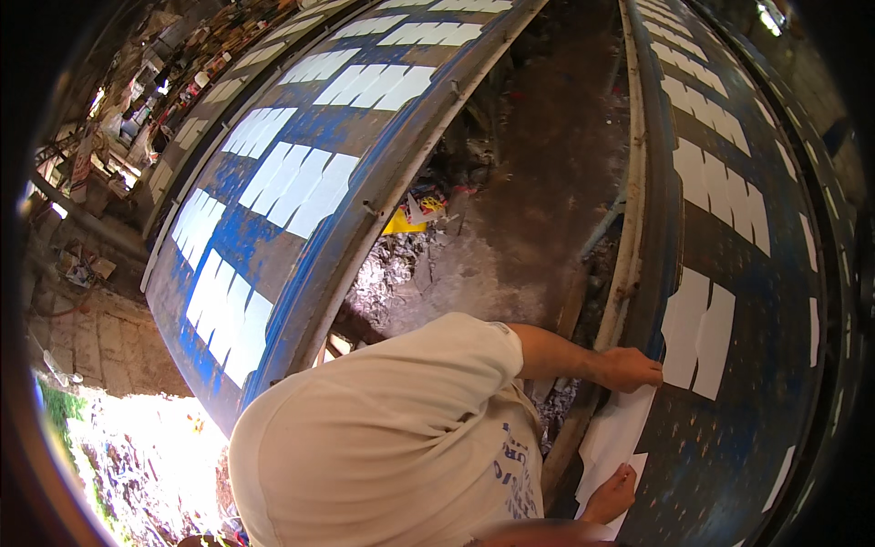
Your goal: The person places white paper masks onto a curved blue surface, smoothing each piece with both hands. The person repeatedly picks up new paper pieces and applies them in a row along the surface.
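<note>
A white sheet (617,422) with cut, angled edges hangs over the near rim of the right-hand panel. My left hand (630,370) pinches its upper end, close to two sheets (698,333) lying flat with a dark narrow gap between them. At the sheet's lower end my right hand (612,494) grips it with thumb and fingers. Another white sheet (640,466) shows partly behind my right hand. Whether I hold one sheet or a few layers is unclear. The dark, blue-stained panel (738,437) lies under the sheets.
Rows of white sheets (721,195) continue along this panel. A second blue-stained panel (229,256) with similar rows slopes at the left. A metal rail (632,225) edges the right panel. Between the panels runs a dark floor (540,171) with scraps and a yellow piece (403,223).
</note>
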`<state>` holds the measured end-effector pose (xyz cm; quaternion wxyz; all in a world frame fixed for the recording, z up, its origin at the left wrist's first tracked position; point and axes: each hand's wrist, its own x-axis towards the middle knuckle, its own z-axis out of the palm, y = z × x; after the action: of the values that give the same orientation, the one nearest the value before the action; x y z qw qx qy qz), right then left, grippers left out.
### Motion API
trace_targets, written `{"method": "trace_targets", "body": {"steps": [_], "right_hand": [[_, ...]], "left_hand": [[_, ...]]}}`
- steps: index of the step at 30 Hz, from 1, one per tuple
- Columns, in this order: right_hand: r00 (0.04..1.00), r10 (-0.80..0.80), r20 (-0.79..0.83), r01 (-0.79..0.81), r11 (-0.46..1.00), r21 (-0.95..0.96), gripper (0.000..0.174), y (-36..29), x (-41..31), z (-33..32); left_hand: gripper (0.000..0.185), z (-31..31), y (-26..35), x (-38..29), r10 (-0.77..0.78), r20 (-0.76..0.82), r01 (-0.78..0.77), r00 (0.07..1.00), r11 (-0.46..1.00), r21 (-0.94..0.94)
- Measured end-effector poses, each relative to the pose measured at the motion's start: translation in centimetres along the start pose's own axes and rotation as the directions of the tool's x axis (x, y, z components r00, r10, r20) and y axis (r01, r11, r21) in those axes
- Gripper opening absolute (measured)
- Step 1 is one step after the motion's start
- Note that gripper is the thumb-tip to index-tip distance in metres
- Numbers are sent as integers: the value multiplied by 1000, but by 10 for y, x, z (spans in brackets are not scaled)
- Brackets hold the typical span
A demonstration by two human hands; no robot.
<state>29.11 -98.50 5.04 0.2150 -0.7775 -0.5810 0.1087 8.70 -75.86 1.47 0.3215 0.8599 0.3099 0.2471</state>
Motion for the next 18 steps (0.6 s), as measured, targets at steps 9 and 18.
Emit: {"method": "trace_targets", "body": {"steps": [9,18], "right_hand": [[995,-98,-12,96,992,-79,34,-21,37,0],[999,-48,-16,47,995,-87,33,-25,25,-2]], "left_hand": [[28,4,-5,1,21,-31,-20,999,999,30],[30,8,-4,1,-32,-96,36,995,998,46]]}}
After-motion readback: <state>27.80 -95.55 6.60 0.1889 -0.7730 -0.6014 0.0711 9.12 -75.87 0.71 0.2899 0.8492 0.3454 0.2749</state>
